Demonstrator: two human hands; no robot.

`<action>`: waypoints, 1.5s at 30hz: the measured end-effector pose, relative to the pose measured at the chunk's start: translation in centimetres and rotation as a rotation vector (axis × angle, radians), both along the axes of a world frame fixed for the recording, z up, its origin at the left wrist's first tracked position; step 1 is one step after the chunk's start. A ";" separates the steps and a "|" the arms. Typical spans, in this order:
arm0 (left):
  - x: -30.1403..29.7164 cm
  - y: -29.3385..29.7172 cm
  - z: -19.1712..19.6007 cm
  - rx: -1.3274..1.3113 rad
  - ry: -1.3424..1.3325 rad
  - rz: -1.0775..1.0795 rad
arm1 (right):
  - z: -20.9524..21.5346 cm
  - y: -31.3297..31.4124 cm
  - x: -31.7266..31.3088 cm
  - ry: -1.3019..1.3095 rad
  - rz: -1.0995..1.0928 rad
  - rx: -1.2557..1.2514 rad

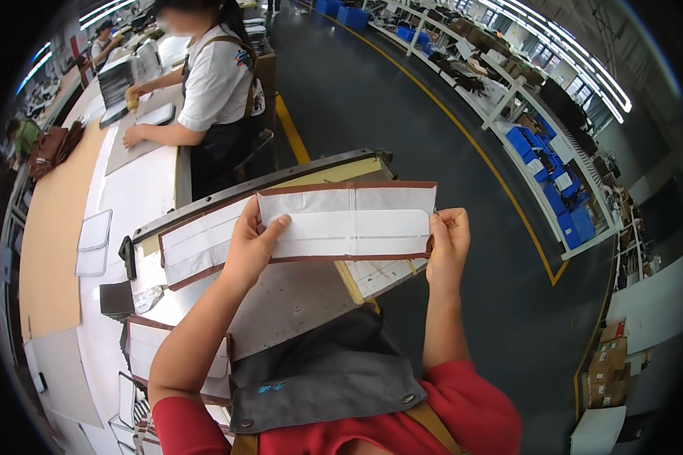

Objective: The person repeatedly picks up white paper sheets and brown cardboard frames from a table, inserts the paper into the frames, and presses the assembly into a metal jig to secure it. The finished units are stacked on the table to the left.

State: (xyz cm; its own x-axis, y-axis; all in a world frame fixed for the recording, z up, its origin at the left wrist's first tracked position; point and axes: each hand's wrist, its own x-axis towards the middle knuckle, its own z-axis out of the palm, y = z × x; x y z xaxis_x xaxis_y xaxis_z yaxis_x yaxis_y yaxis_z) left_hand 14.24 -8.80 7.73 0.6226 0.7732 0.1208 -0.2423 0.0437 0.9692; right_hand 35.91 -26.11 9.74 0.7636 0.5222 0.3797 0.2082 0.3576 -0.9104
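Note:
Both hands hold up a long wallet panel (387,201) with a white lining and brown edges, its lined side toward me. My left hand (250,246) is closed on its left part, the thumb lying over the lining. At the right end, the fingers of my right hand (449,246) pinch the edge. Another white-lined, brown-edged section (201,243) slants away left behind my left hand; I cannot tell whether it is joined to the panel. Below them lies a grey work board (296,307) with a dark metal bar (258,184) along its far side.
Similar brown-edged panels (155,353) are piled by my left elbow, near a dark block (116,299). Rounded white pieces (93,243) lie on the long table (57,280). A co-worker (224,91) works at its far end. Shelving with blue bins (558,186) lines the right.

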 end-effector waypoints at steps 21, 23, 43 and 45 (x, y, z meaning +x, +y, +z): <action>7.8 2.4 -2.3 0.308 0.142 0.083 | -6.6 -1.8 7.7 -0.477 -0.440 -0.312; 7.0 3.2 -2.0 0.345 0.190 0.165 | -7.6 -2.0 8.6 -0.837 -0.633 -0.423; -13.5 5.3 -3.8 0.823 0.650 0.370 | -5.2 7.2 -0.6 -0.997 0.098 -0.813; -13.9 5.6 -4.4 0.859 0.749 0.368 | -5.3 7.3 -0.1 -1.044 0.132 -0.887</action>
State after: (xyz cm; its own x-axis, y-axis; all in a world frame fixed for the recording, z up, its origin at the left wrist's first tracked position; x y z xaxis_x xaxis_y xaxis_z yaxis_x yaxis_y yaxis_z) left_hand 0.35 -3.16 3.33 0.5166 0.7639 0.3867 0.5330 -0.6404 0.5530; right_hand 35.81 -18.78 4.40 0.2588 0.9342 0.2456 0.9403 -0.1854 -0.2854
